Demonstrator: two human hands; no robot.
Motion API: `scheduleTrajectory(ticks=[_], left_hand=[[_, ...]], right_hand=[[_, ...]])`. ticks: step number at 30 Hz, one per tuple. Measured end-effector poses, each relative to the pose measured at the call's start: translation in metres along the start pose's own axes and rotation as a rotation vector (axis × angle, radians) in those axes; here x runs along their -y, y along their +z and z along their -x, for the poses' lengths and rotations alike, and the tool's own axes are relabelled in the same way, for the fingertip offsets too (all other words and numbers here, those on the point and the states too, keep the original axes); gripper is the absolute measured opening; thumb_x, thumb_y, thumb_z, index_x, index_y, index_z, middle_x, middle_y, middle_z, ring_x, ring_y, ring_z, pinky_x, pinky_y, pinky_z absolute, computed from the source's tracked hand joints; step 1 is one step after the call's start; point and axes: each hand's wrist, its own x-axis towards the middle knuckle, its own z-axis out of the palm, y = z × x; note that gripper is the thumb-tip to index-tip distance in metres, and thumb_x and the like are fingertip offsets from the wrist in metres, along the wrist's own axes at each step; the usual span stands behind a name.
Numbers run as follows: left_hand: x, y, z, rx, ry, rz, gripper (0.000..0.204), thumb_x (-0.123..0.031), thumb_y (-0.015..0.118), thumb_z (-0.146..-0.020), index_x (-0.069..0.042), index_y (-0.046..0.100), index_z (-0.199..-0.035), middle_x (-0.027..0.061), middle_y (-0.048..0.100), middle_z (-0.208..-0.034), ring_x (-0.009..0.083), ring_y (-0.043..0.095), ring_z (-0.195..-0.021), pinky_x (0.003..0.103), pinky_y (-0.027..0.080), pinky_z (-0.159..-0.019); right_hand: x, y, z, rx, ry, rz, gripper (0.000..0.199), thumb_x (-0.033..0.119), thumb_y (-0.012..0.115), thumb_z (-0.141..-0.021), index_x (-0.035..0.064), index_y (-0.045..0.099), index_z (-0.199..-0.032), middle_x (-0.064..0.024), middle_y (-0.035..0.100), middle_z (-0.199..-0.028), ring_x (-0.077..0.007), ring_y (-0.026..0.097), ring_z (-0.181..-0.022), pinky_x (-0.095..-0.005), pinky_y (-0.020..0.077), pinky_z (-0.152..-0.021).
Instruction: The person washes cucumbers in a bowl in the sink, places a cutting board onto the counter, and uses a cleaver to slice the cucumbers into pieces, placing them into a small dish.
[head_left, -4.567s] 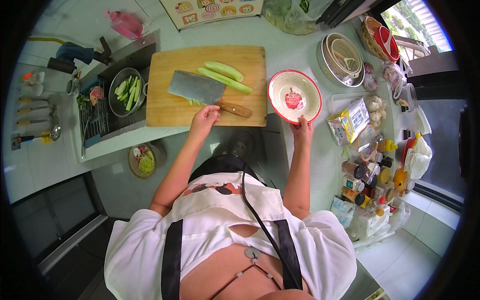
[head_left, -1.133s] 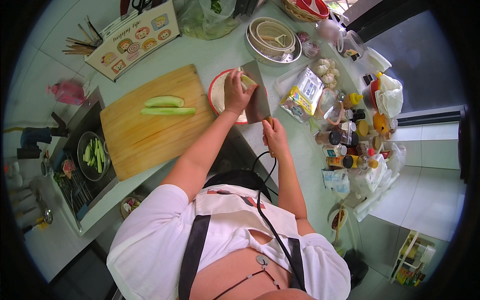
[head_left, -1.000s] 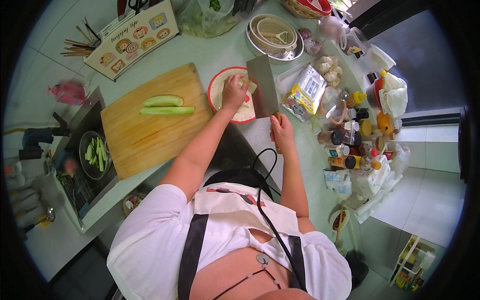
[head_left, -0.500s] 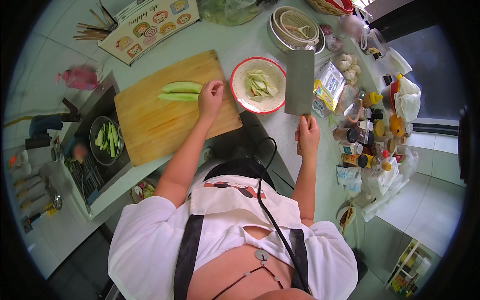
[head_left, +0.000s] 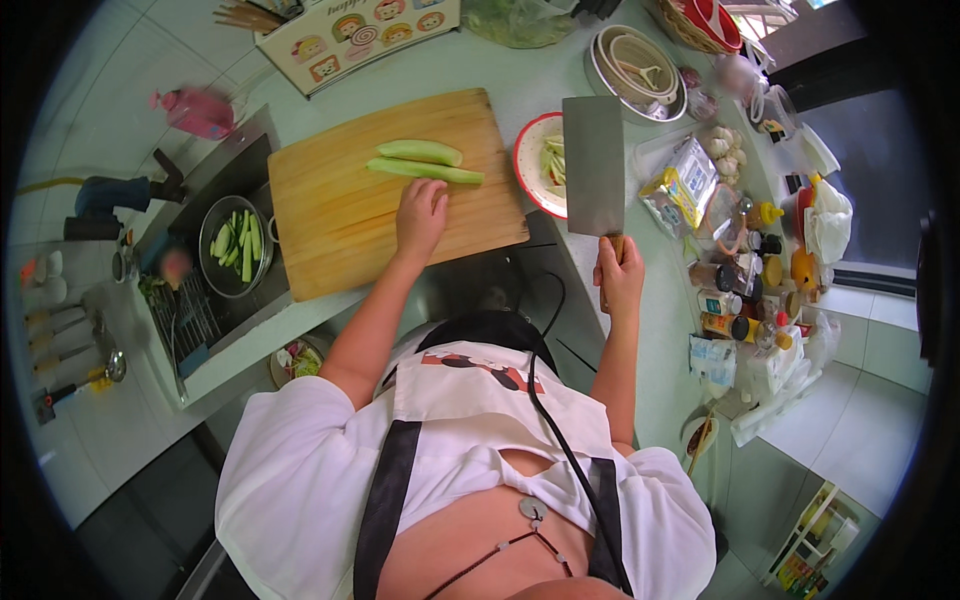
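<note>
My right hand (head_left: 618, 272) is closed round the wooden handle of a cleaver (head_left: 596, 165). The broad blade points away from me and covers part of a red-rimmed white bowl (head_left: 528, 180) with cut pale green pieces (head_left: 553, 165) in it. Two long, peeled green pieces that look like cucumber lie side by side on the wooden cutting board (head_left: 340, 235). My left hand (head_left: 421, 215) has its fingers bent and together at the near edge of the nearer cucumber piece (head_left: 455, 175). The farther cucumber piece (head_left: 420, 152) lies just beyond it, untouched.
Left of the board, a metal pan (head_left: 236, 247) with green sticks stands in the sink. Nested strainers (head_left: 640, 75) stand at the back right. Garlic bulbs (head_left: 724, 150), a wipes pack (head_left: 686, 185) and several seasoning jars (head_left: 718, 303) line the right counter. A black cable (head_left: 550, 410) hangs across my apron.
My left hand has moved from the right ends of the cucumber pieces to the nearer one's near side. The view has shifted, and the cleaver now covers part of the bowl.
</note>
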Motion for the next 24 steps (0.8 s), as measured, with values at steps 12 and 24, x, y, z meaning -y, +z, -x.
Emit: scheduleTrajectory(ticks=[12,24], left_hand=[[0.05,-0.019,-0.045,0.266,0.299,-0.393,0.035,-0.016,0.066,-0.07,-0.01,0.057,-0.103,0.0072,0.052,-0.106,0.0271,0.045,-0.104,0.043,0.035,-0.089],[0.086,-0.048,-0.006,0.27,0.293,-0.377,0.034,-0.012,0.067,-0.067,-0.014,0.058,-0.1,0.0052,0.051,-0.1,0.026,0.047,-0.1,0.043,0.034,-0.087]], right_hand=[[-0.018,0.06,0.011,-0.066,-0.267,0.215,0.025,0.014,0.062,-0.081,0.0048,0.058,-0.103,-0.0047,0.051,-0.061,-0.0091,0.046,-0.049,-0.027,0.0423,-0.051],[0.015,0.09,0.002,0.128,-0.66,0.691,0.019,0.017,0.058,-0.08,0.0104,0.062,-0.097,-0.0076,0.059,-0.086,-0.0266,0.059,-0.068,-0.0362,0.047,-0.059]])
